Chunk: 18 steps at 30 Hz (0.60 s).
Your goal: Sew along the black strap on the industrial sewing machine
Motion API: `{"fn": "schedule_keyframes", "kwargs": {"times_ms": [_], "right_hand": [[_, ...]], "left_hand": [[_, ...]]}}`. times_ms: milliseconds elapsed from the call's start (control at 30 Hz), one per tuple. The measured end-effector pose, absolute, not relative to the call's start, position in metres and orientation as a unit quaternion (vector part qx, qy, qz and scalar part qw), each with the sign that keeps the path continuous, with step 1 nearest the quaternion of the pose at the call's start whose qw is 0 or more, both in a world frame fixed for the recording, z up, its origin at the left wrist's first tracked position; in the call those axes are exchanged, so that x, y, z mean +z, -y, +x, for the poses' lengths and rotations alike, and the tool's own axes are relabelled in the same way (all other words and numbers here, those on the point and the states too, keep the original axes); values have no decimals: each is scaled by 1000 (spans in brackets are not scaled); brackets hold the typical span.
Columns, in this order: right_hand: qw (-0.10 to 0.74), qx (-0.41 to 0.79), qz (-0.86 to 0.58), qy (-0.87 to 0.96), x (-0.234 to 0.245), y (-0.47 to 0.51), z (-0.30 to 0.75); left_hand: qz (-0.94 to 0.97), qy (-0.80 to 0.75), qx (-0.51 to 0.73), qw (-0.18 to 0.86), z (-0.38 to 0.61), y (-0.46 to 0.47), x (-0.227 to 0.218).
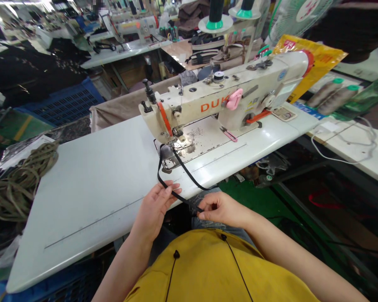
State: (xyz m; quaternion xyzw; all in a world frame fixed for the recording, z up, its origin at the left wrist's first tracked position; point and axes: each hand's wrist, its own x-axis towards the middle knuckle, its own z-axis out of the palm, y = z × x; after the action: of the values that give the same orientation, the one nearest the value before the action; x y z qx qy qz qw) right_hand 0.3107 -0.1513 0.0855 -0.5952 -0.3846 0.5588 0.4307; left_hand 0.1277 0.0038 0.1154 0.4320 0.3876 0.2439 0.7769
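Head view: a black strap (184, 199) is held between both hands at the near edge of a white sewing table (97, 188), just in front of the yellow top (214, 268) worn by the person. The left hand (154, 205) is closed loosely, with the strap pressed between the thumb and the fingertips (172, 187). The right hand (219, 208) is closed more tightly, and the strap is pinched between its thumb and forefinger. The two hands are set near each other, with a short taut length of strap stretched between them. From the hands, two strands of the strap are led up and away to the presser foot (174, 144) of a cream sewing machine (227, 96), so that a narrow loop is formed over the table edge. Whether the strap is clamped under the foot cannot be told. A pink clip-like piece (234, 99) is seen on the front of the machine body. At the far left of the table a heap of olive cord (19, 180) is piled. To the right, beyond the machine, two grey thread cones (330, 94) are laid on their sides beside a yellow bag (318, 63). Further back on the left a blue crate (63, 105) is visible.
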Motion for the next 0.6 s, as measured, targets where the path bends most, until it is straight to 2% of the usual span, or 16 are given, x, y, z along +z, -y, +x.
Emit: {"fn": "schedule_keyframes", "kwargs": {"times_ms": [233,600], "right_hand": [[459,548,-586,382,94,151,305],[479,589,-559,333,79,152,309]], "left_hand": [[507,-361,81,778,131,17,106],[513,-405,70,753,131,17,100]]}}
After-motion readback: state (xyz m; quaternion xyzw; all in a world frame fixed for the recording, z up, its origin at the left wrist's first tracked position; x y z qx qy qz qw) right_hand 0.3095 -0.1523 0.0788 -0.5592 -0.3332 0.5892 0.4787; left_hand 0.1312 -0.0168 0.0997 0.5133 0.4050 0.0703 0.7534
